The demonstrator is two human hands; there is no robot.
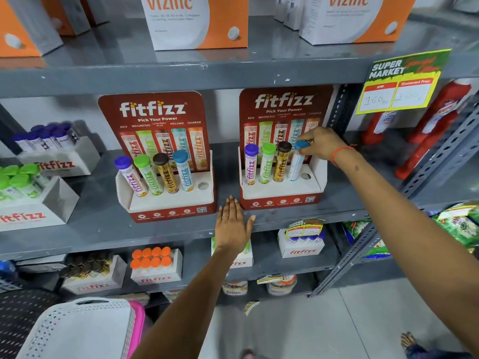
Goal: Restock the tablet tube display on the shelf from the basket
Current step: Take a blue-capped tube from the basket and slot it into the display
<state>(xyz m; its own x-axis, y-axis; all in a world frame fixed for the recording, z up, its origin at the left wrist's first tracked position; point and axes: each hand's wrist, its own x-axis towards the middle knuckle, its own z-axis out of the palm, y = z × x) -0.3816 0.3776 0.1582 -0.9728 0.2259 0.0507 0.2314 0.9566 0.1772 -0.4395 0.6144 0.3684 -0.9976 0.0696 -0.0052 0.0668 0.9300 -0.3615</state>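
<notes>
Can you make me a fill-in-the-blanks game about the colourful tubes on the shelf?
1. The right hand grips the tube with the ____ cap in the right display stand.
2. The left hand lies flat on the grey ____ between the two stands.
3. Each stand has four tubes and ____ empty hole.
4. In the left display stand, the tube furthest left has a ____ cap.

Missing words: blue; shelf; one; purple

White-and-orange Vizinc boxes (198, 22) stood along the top; a yellow price sign (400, 82) (handwritten figures) hung upper right above red bottles (438, 130).
</notes>
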